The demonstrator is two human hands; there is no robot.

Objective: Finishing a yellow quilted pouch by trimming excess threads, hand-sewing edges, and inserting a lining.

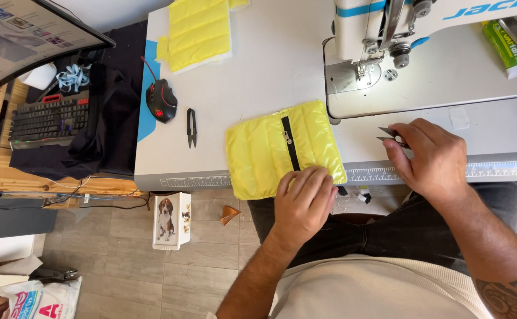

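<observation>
A yellow quilted fabric piece (264, 150) with a black zipper (290, 142) lies at the front edge of the white sewing table (258, 71). My left hand (303, 201) rests flat on its lower right corner, fingers together. My right hand (433, 156) sits on the table to the right and grips small metal thread snips (391, 137), blades pointing left toward the fabric. A white sewing machine (400, 35) stands just behind my right hand.
Black thread snips (192, 127) and a black-and-red computer mouse (161, 100) lie left of the fabric. More yellow quilted pieces (199, 29) are stacked at the back. A keyboard (49, 118) and monitor (22, 32) sit far left. A small box with a dog picture (171, 220) stands on the floor.
</observation>
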